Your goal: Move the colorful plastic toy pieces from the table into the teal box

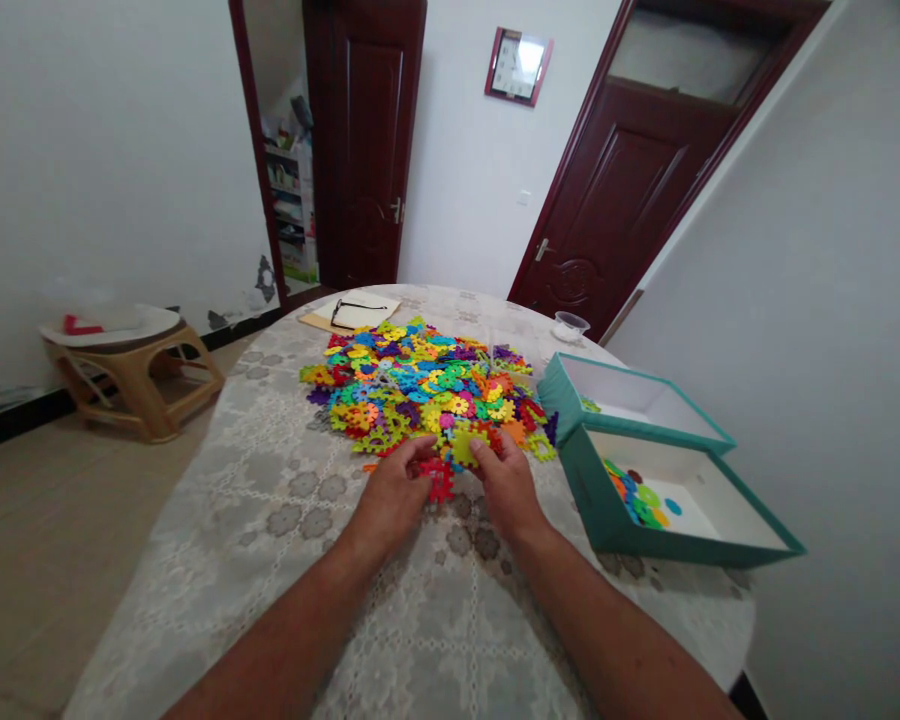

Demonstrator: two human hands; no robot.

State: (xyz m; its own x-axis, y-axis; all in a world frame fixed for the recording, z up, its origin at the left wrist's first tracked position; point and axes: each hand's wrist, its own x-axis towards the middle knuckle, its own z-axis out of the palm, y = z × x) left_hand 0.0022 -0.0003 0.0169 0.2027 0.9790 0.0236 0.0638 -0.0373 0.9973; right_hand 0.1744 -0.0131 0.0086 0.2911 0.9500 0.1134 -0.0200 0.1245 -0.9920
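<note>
Two bare forearms (292,620) angle in from the lower edge and converge over the tabletop (247,540), which wears a grey floral cloth (420,640). Both hands meet at the near edge of a broad heap of multicoloured plastic interlocking pieces (427,385), with only a narrow space between them.

The right hand (508,480) is turned inward, pinching a yellow-green toothed square (465,447): its thumb lies across the face of the square, while the fingers bend behind. Just beside that square, at the right hand's fingers, shows an orange-red piece (493,434); whether it is gripped too cannot be told.

The left hand (397,485) is half curled, its index finger arched forward and its thumb lower, a dark gap between them. Against the thumb side sits a red toothed piece (439,482), nearer the body than the yellow-green one. Whether the left hand grips it or merely touches it is unclear.

To the right of the heap stands a teal box (581,490) with a few loose coloured pieces (634,500) inside; a second teal-rimmed box (559,395) adjoins its far side. Beyond the heap, black-framed glasses (360,305) rest on paper (375,318), and a clear plastic bowl (571,325) stands near the far right edge.
</note>
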